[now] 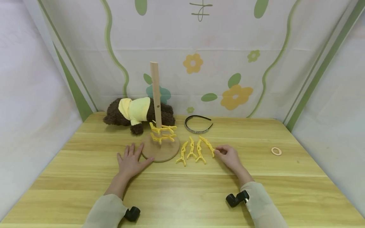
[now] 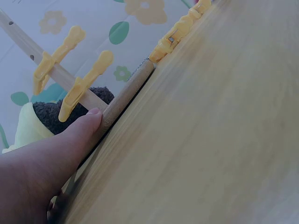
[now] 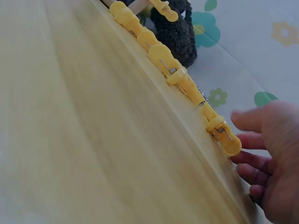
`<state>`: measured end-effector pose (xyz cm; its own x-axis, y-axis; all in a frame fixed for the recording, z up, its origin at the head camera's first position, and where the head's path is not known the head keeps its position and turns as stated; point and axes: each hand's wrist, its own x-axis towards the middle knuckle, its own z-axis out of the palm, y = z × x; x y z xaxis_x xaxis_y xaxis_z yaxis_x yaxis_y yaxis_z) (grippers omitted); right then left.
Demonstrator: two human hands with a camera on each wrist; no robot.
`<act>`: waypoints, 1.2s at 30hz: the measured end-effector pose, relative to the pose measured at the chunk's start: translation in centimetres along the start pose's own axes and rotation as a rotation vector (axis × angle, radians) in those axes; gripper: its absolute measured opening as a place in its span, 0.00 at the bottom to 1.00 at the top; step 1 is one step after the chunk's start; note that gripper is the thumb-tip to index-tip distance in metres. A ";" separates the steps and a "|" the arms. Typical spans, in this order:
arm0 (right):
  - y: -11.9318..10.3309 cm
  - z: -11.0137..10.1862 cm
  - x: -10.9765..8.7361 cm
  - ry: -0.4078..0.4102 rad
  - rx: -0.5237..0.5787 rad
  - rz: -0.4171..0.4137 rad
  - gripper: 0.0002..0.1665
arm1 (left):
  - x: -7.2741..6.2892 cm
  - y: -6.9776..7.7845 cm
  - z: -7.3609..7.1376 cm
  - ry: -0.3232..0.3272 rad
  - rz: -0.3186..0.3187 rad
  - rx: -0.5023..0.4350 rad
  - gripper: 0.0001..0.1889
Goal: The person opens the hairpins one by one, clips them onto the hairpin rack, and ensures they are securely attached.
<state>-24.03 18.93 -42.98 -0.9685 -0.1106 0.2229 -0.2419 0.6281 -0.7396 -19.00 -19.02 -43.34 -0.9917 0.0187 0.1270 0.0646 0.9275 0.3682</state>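
Note:
A wooden stand has a round base (image 1: 166,154) and an upright post (image 1: 156,91) with two yellow hair clips (image 1: 163,138) across its lower part. My left hand (image 1: 130,163) lies with spread fingers at the base's left side, its thumb on the rim, as the left wrist view also shows. Several loose yellow hair clips lie right of the base. My right hand (image 1: 230,158) is at the rightmost loose clip (image 3: 226,140). In the right wrist view its fingers reach the clip's handle end, while the thumb stands apart from it.
Behind the stand lies a dark brown plush toy (image 1: 139,109) in a yellow top. A black headband (image 1: 196,132) with a glittery band sits behind the loose clips. Far right on the wooden table (image 1: 182,193) is a small ring (image 1: 276,151). A patterned cloth (image 1: 216,38) hangs behind.

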 end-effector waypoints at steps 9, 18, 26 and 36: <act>-0.4 0.5 -0.1 -0.042 -0.202 -0.041 0.33 | -0.1 0.1 0.0 0.000 -0.003 -0.009 0.46; -0.2 0.2 -0.4 0.020 -0.252 -0.024 0.28 | 0.0 0.1 -0.1 -0.004 -0.001 0.002 0.46; -0.1 -0.1 -0.3 0.036 -0.229 -0.032 0.25 | 0.0 0.1 -0.1 -0.012 -0.006 0.004 0.47; 0.7 -2.0 -0.1 -0.032 -0.077 -0.002 0.22 | -0.1 0.1 0.0 -0.012 -0.009 0.004 0.46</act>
<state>-23.95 20.89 -42.23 -0.9697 -0.1355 0.2034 -0.2400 0.6853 -0.6875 -18.90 -18.93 -43.29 -0.9936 0.0151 0.1123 0.0554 0.9292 0.3654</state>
